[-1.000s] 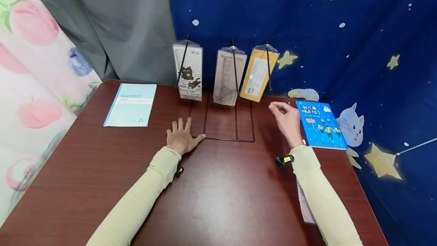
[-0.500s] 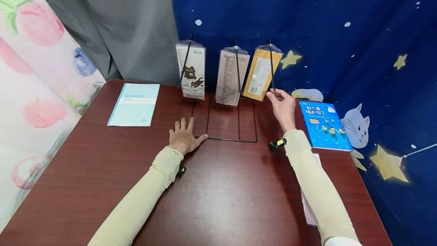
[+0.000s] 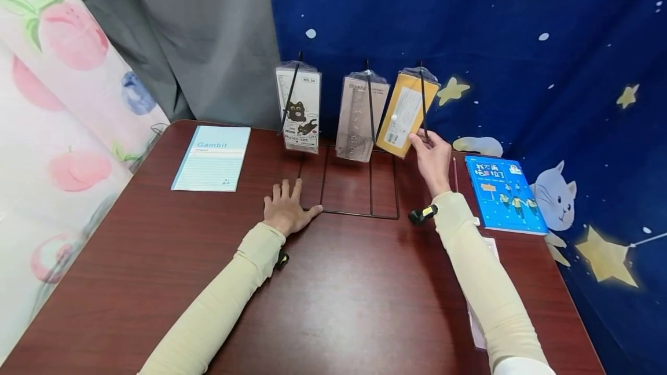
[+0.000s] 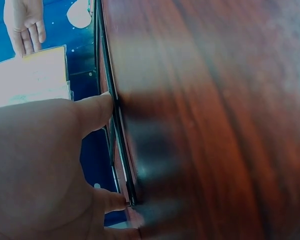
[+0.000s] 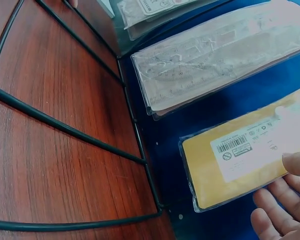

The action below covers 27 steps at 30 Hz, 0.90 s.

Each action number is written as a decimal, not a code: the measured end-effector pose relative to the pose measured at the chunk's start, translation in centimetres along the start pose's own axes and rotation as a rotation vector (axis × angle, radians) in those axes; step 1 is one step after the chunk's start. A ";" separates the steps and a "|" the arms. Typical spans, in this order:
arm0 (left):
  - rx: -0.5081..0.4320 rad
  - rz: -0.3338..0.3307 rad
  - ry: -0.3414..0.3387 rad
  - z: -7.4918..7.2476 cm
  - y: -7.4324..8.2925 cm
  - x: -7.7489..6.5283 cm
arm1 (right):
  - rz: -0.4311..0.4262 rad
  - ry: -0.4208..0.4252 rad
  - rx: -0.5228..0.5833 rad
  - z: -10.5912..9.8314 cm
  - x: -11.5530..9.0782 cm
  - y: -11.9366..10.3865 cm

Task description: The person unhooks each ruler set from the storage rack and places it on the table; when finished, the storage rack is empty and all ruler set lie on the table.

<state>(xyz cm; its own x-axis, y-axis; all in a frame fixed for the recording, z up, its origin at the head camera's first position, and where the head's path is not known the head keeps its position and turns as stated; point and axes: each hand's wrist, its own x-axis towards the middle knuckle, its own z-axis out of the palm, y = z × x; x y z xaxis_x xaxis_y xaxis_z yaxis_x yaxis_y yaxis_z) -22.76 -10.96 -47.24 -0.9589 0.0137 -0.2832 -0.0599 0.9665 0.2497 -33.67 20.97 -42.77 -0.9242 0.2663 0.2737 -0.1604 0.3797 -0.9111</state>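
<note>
Three flat packets in clear plastic hang from the hooks of a black wire rack. In the head view, my right hand pinches the lower right edge of the yellow packet, which bears a white barcode label. The right wrist view shows the thumb on its front and fingers behind its edge. The clear ruler packet hangs in the middle, the cat-print ruler set at the left. My left hand lies with spread fingers on the rack's base, its thumb touching the front wire.
A pale blue notebook lies at the table's back left. On the right are a blue book, a thin dark red pencil and a pale pink packet partly under my right sleeve. Curtains hang behind the table.
My right hand has moved left from beside the blue book to the yellow packet and taken hold of its edge. The packet tilts slightly more. My left hand stays in place.
</note>
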 end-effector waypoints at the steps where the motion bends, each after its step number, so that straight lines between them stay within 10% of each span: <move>1: 0.000 0.001 0.001 0.0 0.0 0.0 | 0.001 0.006 0.005 0.0 0.0 -0.1; 27: 0.020 -0.005 -0.029 0.5 -0.2 0.8 | -0.003 -0.007 0.113 -2.3 -2.9 -0.4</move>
<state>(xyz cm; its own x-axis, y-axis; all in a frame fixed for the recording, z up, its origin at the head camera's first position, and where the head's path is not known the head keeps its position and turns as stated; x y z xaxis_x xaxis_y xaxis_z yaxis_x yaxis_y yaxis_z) -23.35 -10.99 -47.94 -0.9502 0.0163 -0.3112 -0.0587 0.9714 0.2300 -30.12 22.06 -42.53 -0.9261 0.2589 0.2744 -0.2007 0.2777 -0.9395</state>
